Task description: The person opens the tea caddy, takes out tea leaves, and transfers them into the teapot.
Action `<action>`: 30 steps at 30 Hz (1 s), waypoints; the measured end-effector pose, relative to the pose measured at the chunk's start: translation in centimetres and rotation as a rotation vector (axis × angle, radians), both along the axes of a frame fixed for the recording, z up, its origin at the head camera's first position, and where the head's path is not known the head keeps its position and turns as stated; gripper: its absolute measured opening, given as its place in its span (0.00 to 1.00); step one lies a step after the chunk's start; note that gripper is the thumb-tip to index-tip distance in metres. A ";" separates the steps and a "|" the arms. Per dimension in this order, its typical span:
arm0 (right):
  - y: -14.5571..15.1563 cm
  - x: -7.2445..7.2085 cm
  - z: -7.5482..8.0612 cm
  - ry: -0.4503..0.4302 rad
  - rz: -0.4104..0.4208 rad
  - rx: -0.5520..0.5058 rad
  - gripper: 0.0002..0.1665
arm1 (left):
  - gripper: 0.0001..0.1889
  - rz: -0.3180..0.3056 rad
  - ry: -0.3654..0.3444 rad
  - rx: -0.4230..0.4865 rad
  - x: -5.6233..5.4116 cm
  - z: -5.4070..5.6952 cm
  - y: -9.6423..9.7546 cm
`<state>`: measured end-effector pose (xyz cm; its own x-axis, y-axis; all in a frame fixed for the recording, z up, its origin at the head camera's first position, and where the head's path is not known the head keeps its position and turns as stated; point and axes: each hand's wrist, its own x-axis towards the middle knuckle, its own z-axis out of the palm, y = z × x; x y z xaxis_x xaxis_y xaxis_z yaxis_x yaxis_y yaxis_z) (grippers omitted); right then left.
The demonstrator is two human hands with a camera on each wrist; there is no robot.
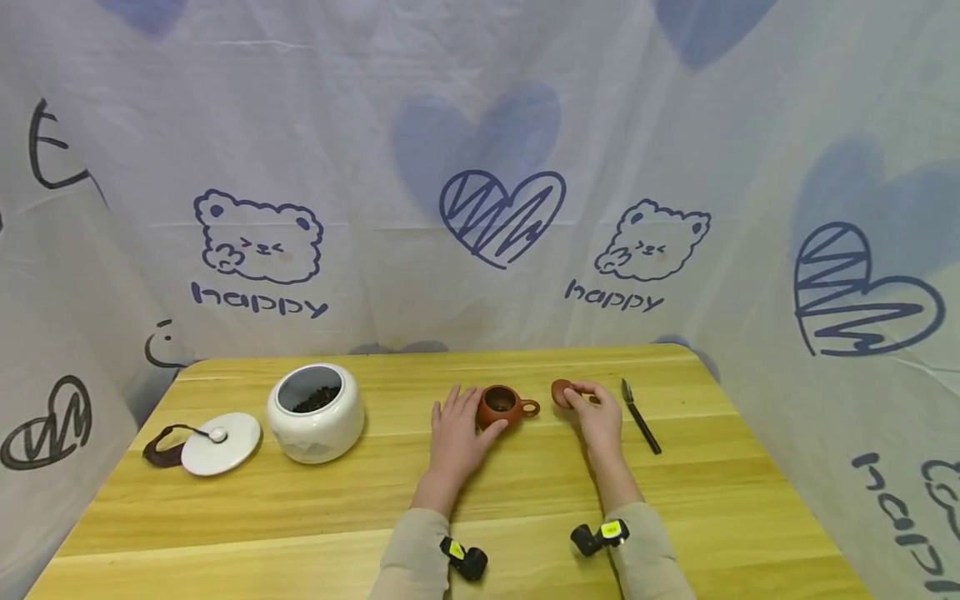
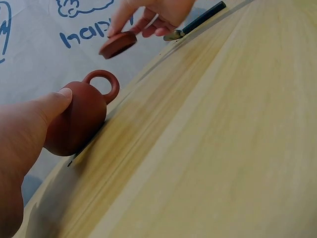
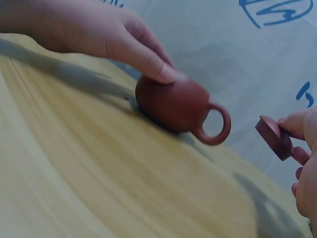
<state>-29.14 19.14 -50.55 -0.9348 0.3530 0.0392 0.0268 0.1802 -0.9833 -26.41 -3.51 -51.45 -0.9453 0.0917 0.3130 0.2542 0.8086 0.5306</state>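
A small reddish-brown clay teapot [image 1: 512,418] with a ring handle stands uncovered on the wooden table, its handle pointing right. My left hand [image 1: 459,437] grips its body from the left, thumb on the near side [image 2: 64,96] and fingers along the far left side. Some dark matter shows inside the pot's mouth. To the right, my right hand [image 1: 602,423] pinches the matching round lid [image 1: 560,393] between thumb and fingers. In the right wrist view the lid [image 3: 274,139] is tilted and held apart from the pot, beyond its handle.
A white jar [image 1: 318,442] containing dark loose leaves stands at the left. Beside it lies its white lid [image 1: 221,450] with a knob and a dark tassel [image 1: 161,450]. Right of my right hand lies a slim black-handled tool [image 1: 643,427]. A printed cloth [image 1: 360,250] hangs behind the table.
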 end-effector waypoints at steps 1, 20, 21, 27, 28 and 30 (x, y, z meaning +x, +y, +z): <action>-0.1 0.1 0.3 0.007 0.005 0.013 0.18 | 0.37 -0.001 0.002 0.000 0.0 0.0 0.0; -3.1 1.6 4.6 0.124 0.112 0.148 0.16 | 0.36 -0.003 0.026 0.017 -0.2 -0.3 -0.1; -3.3 1.7 4.8 0.127 0.117 0.153 0.16 | 0.36 -0.002 0.027 0.016 -0.2 -0.3 -0.1; -4.6 2.0 5.6 0.150 0.166 0.189 0.15 | 0.36 -0.009 0.040 0.010 -0.3 -0.3 -0.1; -4.8 2.0 5.8 0.156 0.177 0.200 0.15 | 0.36 -0.010 0.047 0.012 -0.3 -0.3 -0.1; -5.2 1.9 6.1 0.163 0.201 0.224 0.15 | 0.36 -0.008 0.050 0.012 -0.3 -0.3 -0.1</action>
